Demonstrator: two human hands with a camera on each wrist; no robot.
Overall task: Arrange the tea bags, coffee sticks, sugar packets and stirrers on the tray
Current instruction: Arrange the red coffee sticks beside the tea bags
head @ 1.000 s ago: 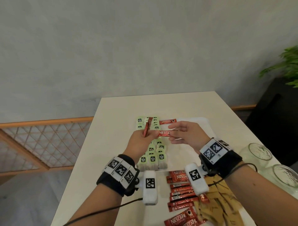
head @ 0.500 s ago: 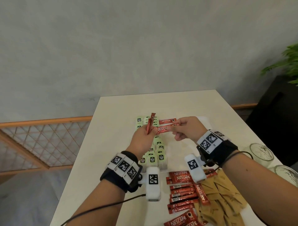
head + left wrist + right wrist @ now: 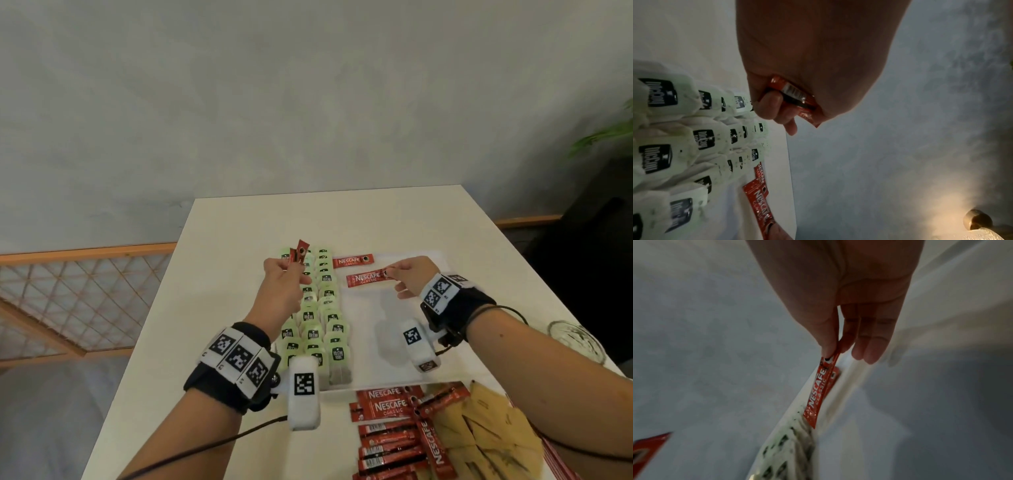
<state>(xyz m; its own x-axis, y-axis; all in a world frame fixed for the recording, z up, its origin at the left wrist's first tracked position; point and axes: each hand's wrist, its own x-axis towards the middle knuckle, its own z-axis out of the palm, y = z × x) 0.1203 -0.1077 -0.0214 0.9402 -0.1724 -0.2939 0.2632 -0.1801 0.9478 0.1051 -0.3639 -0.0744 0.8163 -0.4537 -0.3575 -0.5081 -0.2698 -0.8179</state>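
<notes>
A white tray (image 3: pixel 387 342) carries rows of green tea bags (image 3: pixel 325 322) along its left side and one red coffee stick (image 3: pixel 352 261) lying flat at the far end. My right hand (image 3: pixel 409 275) pinches a second coffee stick (image 3: pixel 368 279) by its right end and holds it level just above the tray, beside the first. My left hand (image 3: pixel 282 282) is raised over the tea bags and grips a few upright coffee sticks (image 3: pixel 298 250). In the right wrist view thumb and forefinger pinch the stick (image 3: pixel 818 391). The left wrist view shows curled fingers round the sticks (image 3: pixel 795 97).
Loose red coffee sticks (image 3: pixel 390 431) and brown sugar packets (image 3: pixel 486 435) lie piled on the table in front of the tray. Two glasses (image 3: pixel 575 337) stand at the right table edge. A plant (image 3: pixel 603 133) and a dark cabinet are beyond it.
My hands have drawn apart. The right hand has carried one coffee stick right and down toward the tray, while the left keeps the remaining sticks raised over the tea bags.
</notes>
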